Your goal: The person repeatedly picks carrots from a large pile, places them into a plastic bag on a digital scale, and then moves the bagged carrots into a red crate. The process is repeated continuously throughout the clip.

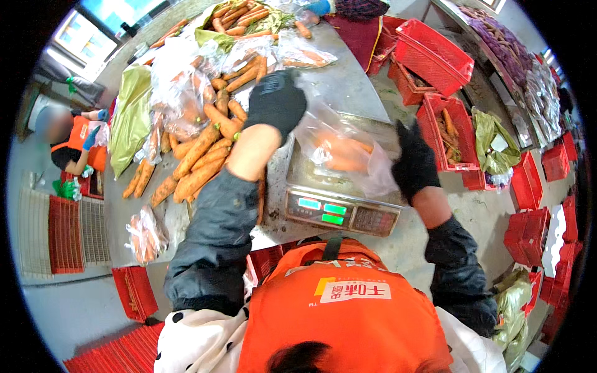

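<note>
A clear plastic bag of carrots [343, 151] lies on the metal pan of a digital scale [298, 170], whose display panel [322, 210] is lit. My left hand [275, 100], in a black glove, is at the bag's upper left end. Its fingers are curled and their tips hidden, so I cannot tell whether it grips the film. At the bag's right side is my right hand [415, 156], also black-gloved, with fingers apart and close against the film. Loose carrots [200, 154] are heaped on the metal table [172, 228] to the left of the scale.
Bagged carrots [145, 237] lie near the table's left edge, and a green sack [130, 121] drapes over it. More carrots [238, 18] fill an open sack at the back. Red crates [433, 56] stand on the floor at right. A co-worker [77, 140] is at far left.
</note>
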`<state>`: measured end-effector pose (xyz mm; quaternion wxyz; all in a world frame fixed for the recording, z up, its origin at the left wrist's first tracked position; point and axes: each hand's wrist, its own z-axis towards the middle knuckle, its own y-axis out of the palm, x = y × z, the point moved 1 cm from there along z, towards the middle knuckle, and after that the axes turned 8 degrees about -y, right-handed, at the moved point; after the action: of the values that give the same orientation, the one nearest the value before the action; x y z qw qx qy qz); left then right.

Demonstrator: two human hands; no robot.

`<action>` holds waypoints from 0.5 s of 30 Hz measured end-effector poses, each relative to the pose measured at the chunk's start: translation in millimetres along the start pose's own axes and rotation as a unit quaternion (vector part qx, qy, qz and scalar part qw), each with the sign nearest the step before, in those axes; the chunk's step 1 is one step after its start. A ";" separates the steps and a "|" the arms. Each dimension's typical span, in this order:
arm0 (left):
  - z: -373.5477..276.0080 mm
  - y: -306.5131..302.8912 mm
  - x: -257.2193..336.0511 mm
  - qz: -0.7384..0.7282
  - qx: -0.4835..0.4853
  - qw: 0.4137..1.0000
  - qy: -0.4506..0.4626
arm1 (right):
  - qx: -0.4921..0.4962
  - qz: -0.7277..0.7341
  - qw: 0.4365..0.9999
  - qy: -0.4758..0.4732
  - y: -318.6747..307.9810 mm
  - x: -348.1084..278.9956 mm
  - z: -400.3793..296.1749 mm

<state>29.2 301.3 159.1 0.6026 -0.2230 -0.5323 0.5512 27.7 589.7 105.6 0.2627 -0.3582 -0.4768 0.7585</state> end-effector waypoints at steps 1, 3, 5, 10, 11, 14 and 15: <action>3.0 -9.5 -10.6 0.039 0.013 0.999 0.023 | 0.006 -0.048 0.999 0.001 -6.8 20.5 -4.7; -1.9 -27.0 -11.3 0.030 0.027 0.998 0.040 | -0.004 -0.153 0.988 -0.010 -28.4 50.1 -16.0; -4.2 -37.3 -14.7 0.076 -0.021 0.996 0.045 | -0.125 -0.124 0.974 0.140 -53.0 48.3 -1.9; -0.4 -39.5 2.0 -0.117 -0.150 0.982 -0.006 | 0.161 -0.111 0.981 -0.013 -72.6 -8.5 4.8; 0.2 -36.7 0.3 -0.176 -0.157 0.972 0.007 | 0.212 -0.082 0.972 -0.053 -73.8 -42.2 17.2; -2.1 -24.7 -3.9 -0.412 -0.201 0.888 -0.028 | 0.102 -0.054 0.993 -0.039 -52.7 -106.6 33.0; -6.4 -23.2 -4.7 -0.471 -0.196 0.859 -0.043 | 0.009 -0.084 0.996 0.003 -43.1 -104.3 33.5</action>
<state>45.6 292.2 175.0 0.7106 -0.0359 -0.6962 0.0950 66.8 512.2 185.1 0.3299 -0.3168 -0.4979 0.7368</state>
